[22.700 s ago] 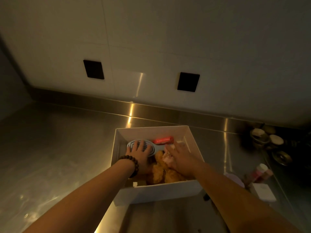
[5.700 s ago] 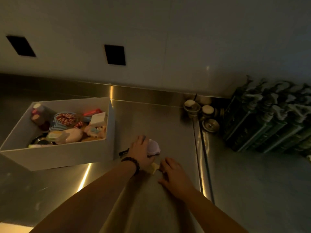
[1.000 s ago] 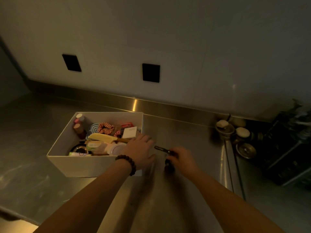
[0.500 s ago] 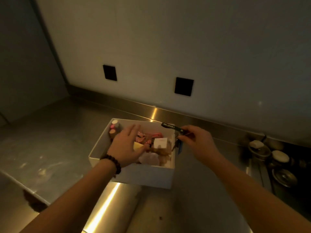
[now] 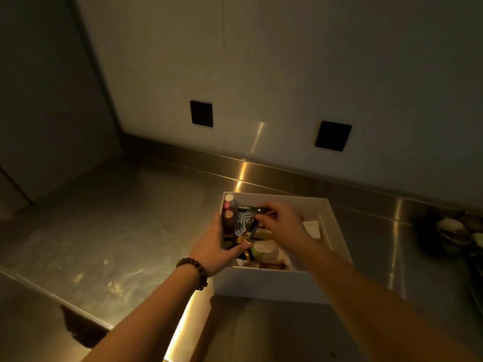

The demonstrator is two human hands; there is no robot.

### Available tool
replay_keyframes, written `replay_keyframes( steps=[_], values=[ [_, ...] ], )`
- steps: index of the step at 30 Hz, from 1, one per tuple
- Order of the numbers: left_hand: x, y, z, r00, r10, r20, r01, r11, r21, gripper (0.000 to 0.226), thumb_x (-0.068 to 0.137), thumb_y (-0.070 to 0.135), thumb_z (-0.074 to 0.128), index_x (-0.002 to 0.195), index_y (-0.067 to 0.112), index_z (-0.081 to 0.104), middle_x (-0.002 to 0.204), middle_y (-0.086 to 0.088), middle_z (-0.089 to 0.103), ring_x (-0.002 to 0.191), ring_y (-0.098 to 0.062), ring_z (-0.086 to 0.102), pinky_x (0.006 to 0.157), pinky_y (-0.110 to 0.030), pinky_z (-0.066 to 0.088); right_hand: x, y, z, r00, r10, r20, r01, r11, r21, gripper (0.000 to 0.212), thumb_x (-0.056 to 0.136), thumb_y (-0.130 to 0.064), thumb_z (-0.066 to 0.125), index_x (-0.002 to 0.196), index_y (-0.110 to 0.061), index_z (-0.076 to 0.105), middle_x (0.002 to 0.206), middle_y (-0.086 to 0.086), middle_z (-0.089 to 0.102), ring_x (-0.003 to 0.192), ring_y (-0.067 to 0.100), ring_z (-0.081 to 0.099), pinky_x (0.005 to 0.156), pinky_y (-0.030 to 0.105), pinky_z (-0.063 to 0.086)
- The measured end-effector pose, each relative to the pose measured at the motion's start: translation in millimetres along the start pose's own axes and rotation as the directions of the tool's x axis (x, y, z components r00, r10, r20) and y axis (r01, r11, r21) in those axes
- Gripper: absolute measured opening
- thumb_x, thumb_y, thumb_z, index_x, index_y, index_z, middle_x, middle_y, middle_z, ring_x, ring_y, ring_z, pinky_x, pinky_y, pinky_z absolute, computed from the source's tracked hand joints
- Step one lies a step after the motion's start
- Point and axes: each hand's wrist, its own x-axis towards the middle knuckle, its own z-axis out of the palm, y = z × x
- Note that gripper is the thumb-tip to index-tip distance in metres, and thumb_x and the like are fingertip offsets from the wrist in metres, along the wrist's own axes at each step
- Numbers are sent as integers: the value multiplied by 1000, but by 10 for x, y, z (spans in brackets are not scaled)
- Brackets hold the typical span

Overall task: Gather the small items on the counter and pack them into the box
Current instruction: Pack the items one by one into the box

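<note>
The white box (image 5: 264, 282) stands on the steel counter, filled with small items: two small capped bottles (image 5: 228, 205) in the far left corner, a blue-and-white striped piece (image 5: 241, 222), a round pale-lidded jar (image 5: 264, 248) and a small white carton (image 5: 312, 228). My left hand (image 5: 213, 248) grips the box's left wall, thumb inside over the rim. My right hand (image 5: 283, 220) is over the inside of the box and pinches a dark strap with keys (image 5: 250, 218), which hangs low over the striped piece.
Small bowls and jars (image 5: 450, 228) sit at the far right of the counter. Two black wall sockets (image 5: 201, 113) (image 5: 333, 135) are on the white wall behind. The counter's front edge (image 5: 60, 304) runs across the lower left.
My right hand carried the dark strap from above the box's right rim to inside the box, at its left side. My left hand went from over the contents to the left wall.
</note>
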Motion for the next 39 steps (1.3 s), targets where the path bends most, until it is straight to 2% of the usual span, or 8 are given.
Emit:
replay_keyframes(
  steps=[3,11,19,23,26,29,35,39],
  values=[
    [40,-109,18,1000,14,25,-11,995,-104,89,65,58,74,137,45,23,133,17,48,117,-6,52,95,-31,48,95,-40,274,998,64,13,-63,996,-58,19,89,-14,60,107,-18,62,97,-5,61,89,7,56,68,15,43],
    [45,-123,34,997,73,-17,-75,977,-198,83,74,43,75,137,48,21,125,29,44,111,4,51,77,-9,46,195,15,483,958,157,239,-142,987,-79,33,87,-8,61,120,-13,61,116,5,63,106,16,60,91,30,52],
    [17,-84,13,999,42,8,-39,973,-226,81,74,43,75,136,47,23,124,29,44,105,11,49,76,-7,42,66,29,206,972,51,230,-33,996,-83,40,87,-16,62,126,-21,55,125,-1,57,109,8,54,90,22,46],
    [5,-66,-8,999,26,31,-17,970,-243,71,79,33,72,131,44,25,119,27,46,103,6,51,79,-12,46,-168,179,-186,963,58,263,-88,991,105,50,85,-26,65,131,-32,47,128,-6,50,107,2,52,75,12,49],
    [22,-72,-10,998,26,62,-7,959,-282,63,85,24,65,128,45,23,115,27,46,100,6,51,79,-13,48,-279,390,-551,987,4,160,6,998,-64,59,82,-33,67,129,-48,33,141,-22,28,130,-2,28,104,22,32],
    [80,-65,-15,996,8,84,22,938,-345,63,88,18,61,125,48,21,113,22,47,100,-1,54,72,-15,51,-331,634,-865,998,9,55,0,987,-163,69,79,-45,63,133,-52,21,147,-30,3,137,-9,0,113,27,12],
    [222,-16,-37,989,-64,134,122,868,-481,61,90,20,56,134,43,19,113,18,41,93,0,49,67,-17,49,-351,907,-895,953,301,24,-291,894,341,77,91,-23,56,147,-36,4,153,-1,24,125,14,38,99,36,36],
    [309,-64,19,980,-129,151,192,816,-545,74,83,33,59,142,41,15,116,17,35,91,4,42,69,-16,39,-310,998,-858,940,326,98,-328,790,519,109,58,-60,76,146,-40,15,148,4,35,122,25,51,101,53,41]
  ],
)
